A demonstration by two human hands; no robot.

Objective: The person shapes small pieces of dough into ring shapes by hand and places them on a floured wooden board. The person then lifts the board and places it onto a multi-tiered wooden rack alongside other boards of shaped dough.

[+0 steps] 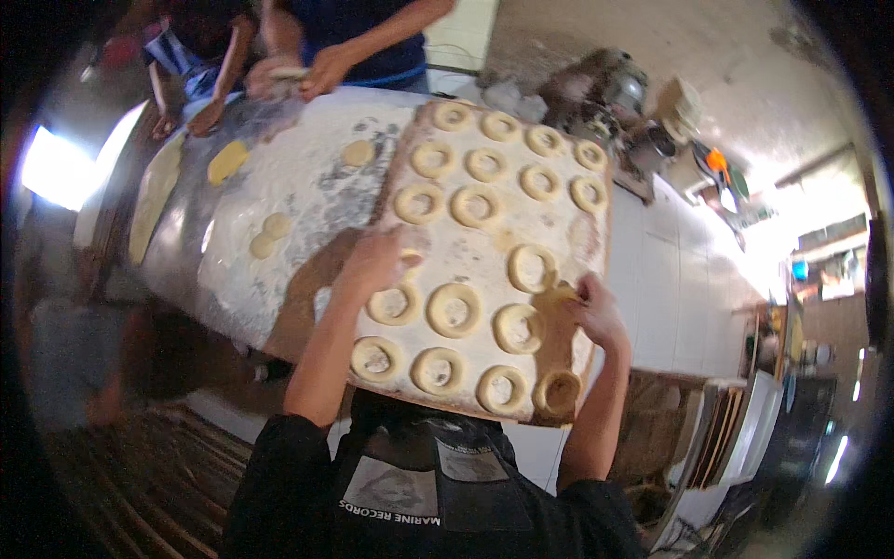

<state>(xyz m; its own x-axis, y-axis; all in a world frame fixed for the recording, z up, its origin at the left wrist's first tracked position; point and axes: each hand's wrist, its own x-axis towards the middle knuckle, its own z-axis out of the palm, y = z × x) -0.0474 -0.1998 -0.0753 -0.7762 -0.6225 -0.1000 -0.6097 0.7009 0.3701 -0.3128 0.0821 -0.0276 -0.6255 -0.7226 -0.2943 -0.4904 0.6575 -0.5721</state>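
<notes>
While both hands work over the floured board, dough sits at the right fingertips.

Right hand (pixel 599 312): at the board's right edge, fingers bent inward, only a small gap between thumb and fingers. Pale dough piece (pixel 562 295) is right at the tips, on the hand's left side, in shadow. Contact looks likely; can't tell if it's pinched and lifted or just touched on the board (pixel 447 256).

Left hand (pixel 374 265): over the board's left edge, palm down, fingers curled. Small pale bit of dough (pixel 411 254) shows at the fingertips; fingers cover the rest, so can't tell if it's gripped or how far open the hand is. Nearest full ring is just below it.

Dough rings (pixel 453 332) lie flat in rough rows on the board: full rows at the far end, more between and below the hands. One ring sits just up-left of the right fingertips, another just down-left; the near right corner ring is in the arm's shadow.

Left of the board, floured table (pixel 307 158) carries a few flat dough rounds (pixel 359 153). Across it, a co-worker's hands (pixel 321 73) hold something pale, too blurred to identify.
</notes>
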